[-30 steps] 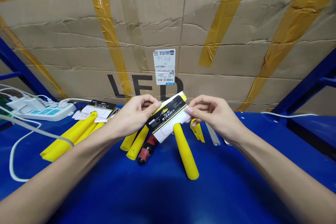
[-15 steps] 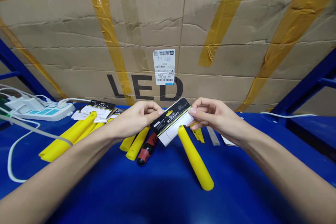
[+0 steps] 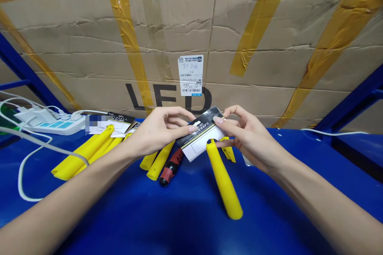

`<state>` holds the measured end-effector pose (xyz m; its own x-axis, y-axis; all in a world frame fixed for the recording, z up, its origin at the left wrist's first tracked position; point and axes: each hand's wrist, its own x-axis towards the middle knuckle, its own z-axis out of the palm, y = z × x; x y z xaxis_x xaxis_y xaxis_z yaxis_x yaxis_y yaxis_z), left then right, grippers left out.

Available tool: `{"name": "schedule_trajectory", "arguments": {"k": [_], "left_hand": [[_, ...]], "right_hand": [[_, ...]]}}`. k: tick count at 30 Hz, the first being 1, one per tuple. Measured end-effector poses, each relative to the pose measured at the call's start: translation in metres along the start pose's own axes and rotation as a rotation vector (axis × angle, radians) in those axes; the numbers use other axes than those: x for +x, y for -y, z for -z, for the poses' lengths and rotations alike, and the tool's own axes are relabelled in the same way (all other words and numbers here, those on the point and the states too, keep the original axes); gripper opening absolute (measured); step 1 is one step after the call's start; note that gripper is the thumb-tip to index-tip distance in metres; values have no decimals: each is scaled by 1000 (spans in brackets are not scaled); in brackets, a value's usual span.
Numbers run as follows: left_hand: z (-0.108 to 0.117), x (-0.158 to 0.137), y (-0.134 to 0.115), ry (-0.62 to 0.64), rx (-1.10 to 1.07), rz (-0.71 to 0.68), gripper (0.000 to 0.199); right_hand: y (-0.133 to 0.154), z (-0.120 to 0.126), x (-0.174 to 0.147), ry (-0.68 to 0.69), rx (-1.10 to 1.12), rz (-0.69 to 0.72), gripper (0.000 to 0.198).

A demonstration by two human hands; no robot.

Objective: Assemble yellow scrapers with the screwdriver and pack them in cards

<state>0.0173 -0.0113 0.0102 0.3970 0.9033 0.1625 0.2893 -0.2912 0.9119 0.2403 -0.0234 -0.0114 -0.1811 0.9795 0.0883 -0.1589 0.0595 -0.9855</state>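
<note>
My left hand (image 3: 166,129) pinches the left end of a black-and-white packaging card (image 3: 200,137). My right hand (image 3: 243,133) grips the card's right end between thumb and fingers. From the card's lower edge slants a yellow scraper handle (image 3: 224,185), its narrow upper end at the card and its wide end towards me. Whether a blade sits behind the card is hidden. Just below my left hand lie a red-and-black screwdriver (image 3: 171,169) and two loose yellow handles (image 3: 160,163). Another yellow piece (image 3: 229,153) shows beside my right fingers.
Several yellow handles with cards (image 3: 86,149) lie on the blue table (image 3: 185,223) at left. Behind them is a white power strip (image 3: 56,124) with plugs and a looping cable (image 3: 22,171). A large taped cardboard box (image 3: 167,28) stands across the back.
Both hands have shifted their hold further over the card, which tips flatter and bends slightly. The yellow handle swings a little steeper. The whole view has shifted slightly.
</note>
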Motion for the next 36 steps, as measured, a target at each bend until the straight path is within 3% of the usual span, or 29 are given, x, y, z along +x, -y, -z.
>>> {"name": "schedule_trajectory", "arguments": {"k": [3, 7, 9, 12, 15, 17, 20, 25, 28, 31, 33, 36], "left_hand": [[1, -2, -4, -45, 31, -62, 28], [3, -3, -8, -219, -56, -157, 32], [2, -2, -6, -221, -236, -159, 41], [-1, -3, 1, 18, -557, -60, 55], [-8, -6, 6, 293, -626, 129, 53], [-11, -8, 5, 346, -552, 183, 42], [-6, -9, -2, 287, -342, 185, 33], [28, -9, -10, 181, 246, -36, 29], [53, -15, -7, 93, 352, -33, 30], [72, -28, 5, -85, 346, -2, 34], [82, -39, 18, -182, 382, -52, 36], [94, -53, 38, -198, 519, -122, 28]], "right_hand": [[2, 0, 1, 43, -23, 3, 65], [8, -2, 3, 74, -89, 59, 45], [14, -5, 2, 42, -86, 83, 39], [24, -10, 0, -89, -50, 106, 35], [28, -11, 1, -243, -13, 92, 33], [25, -9, 4, -295, 22, 74, 33], [18, -4, 10, -249, 63, 46, 35], [10, -7, 27, -99, -4, 28, 49], [5, -22, 45, -44, -112, 61, 46], [-4, -44, 68, 51, -297, 126, 35], [-11, -61, 85, 143, -490, 209, 27], [-23, -89, 108, 221, -726, 291, 23]]}}
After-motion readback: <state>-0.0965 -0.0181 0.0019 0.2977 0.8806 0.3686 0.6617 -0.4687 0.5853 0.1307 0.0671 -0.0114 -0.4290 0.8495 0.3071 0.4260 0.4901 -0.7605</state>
